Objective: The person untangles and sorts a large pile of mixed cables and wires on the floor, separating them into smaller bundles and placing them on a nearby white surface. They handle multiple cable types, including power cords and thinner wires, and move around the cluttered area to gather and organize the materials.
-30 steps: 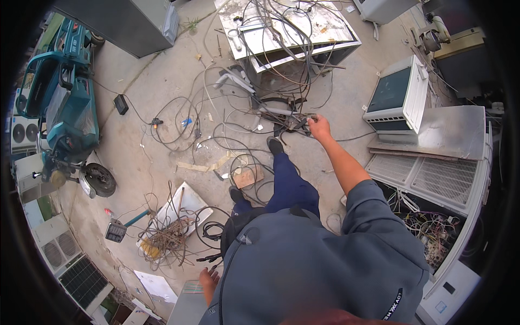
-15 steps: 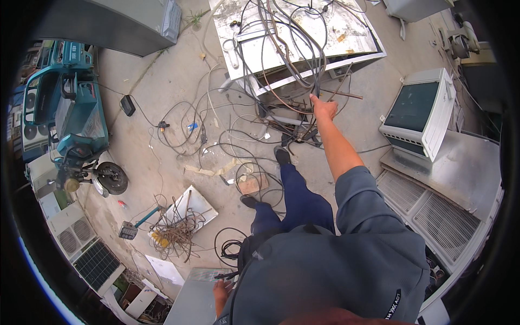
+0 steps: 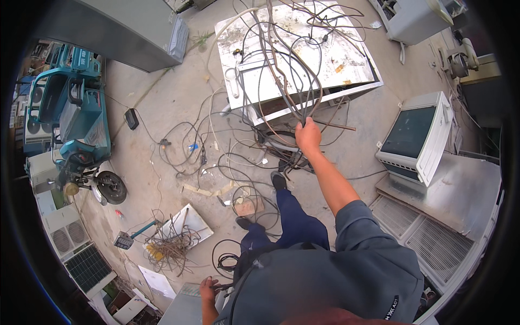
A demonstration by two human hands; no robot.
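Observation:
My right hand [image 3: 307, 135] is stretched forward, its fingers wrapped round a bundle of dark cables [image 3: 307, 97]. The bundle runs up from the fist across a dirty white metal cabinet [image 3: 346, 59] lying on the ground. Below the hand, more cables [image 3: 233, 157] spread in loose loops over the concrete. Low on the left, beside my hip, my left hand [image 3: 207, 288] is closed on a thick black cable [image 3: 223, 286]. A coil of black cable [image 3: 227, 262] lies on the ground just beyond it.
A tangle of thin brown wire [image 3: 172, 246] sits on a white panel, beside a blue-handled hammer [image 3: 142, 229]. A teal three-wheeler [image 3: 81, 130] stands left. Right are a white boxy unit [image 3: 411, 138] and metal grilles [image 3: 422, 233]. A brick [image 3: 249, 206] lies by my feet.
My right hand has drawn back toward me and slightly left, with the cable bundle in it. My left hand has moved a little left and up, away from my body.

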